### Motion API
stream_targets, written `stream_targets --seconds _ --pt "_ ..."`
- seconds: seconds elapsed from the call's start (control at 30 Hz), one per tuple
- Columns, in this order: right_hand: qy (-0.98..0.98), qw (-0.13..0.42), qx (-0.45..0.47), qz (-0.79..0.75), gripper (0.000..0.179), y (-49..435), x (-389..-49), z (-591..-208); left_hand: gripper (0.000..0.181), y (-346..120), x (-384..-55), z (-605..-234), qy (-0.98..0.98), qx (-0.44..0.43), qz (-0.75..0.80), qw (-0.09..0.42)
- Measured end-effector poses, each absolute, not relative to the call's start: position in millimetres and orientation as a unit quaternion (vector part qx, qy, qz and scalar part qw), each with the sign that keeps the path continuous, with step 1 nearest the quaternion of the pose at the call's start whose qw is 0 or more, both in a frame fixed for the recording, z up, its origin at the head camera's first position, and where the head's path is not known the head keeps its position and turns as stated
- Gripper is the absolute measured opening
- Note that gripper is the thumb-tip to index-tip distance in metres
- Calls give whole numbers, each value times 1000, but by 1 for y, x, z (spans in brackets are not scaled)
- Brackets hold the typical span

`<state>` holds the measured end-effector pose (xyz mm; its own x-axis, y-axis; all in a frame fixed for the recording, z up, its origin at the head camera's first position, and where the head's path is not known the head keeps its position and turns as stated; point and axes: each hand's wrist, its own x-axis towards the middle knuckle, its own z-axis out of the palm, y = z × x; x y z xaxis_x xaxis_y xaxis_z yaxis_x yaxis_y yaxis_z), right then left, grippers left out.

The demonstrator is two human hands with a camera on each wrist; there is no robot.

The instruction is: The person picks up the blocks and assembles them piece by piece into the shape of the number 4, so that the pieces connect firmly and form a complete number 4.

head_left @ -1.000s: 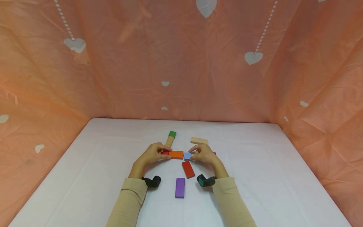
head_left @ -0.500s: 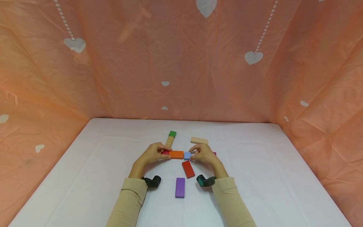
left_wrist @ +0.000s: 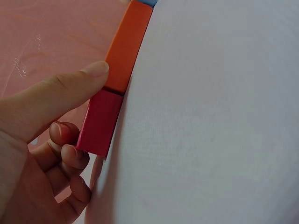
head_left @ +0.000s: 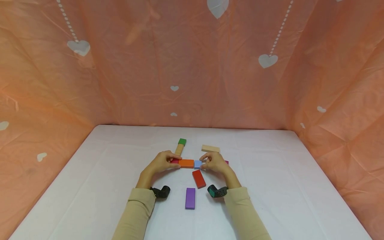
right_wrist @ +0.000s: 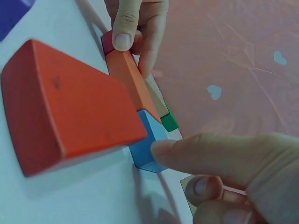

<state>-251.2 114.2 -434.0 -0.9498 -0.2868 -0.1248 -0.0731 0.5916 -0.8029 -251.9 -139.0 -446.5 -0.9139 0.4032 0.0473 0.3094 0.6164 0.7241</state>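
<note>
The left hand (head_left: pixel 161 162) pinches the orange block (head_left: pixel 186 163) between thumb and finger, the block's long axis pointing rightward toward the right hand (head_left: pixel 216 163), which is nearer the blue block (head_left: pixel 197 164) and pinches it, just leftward.

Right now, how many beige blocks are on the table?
2: one beige block between the green block and the left hand, another beyond the right hand; others may be hidden.

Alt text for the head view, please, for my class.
A person's left hand touches an orange block, the right hand a blue block beside it, on a white table; a red block and a purple block lie nearer the viewer.
</note>
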Motion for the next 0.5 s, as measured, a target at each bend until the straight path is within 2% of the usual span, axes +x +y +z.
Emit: stream_targets --seconds 0.5 --pt "886 108 -117 -435 29 114 -251 -434 30 -138 -251 -446 897 197 391 55"
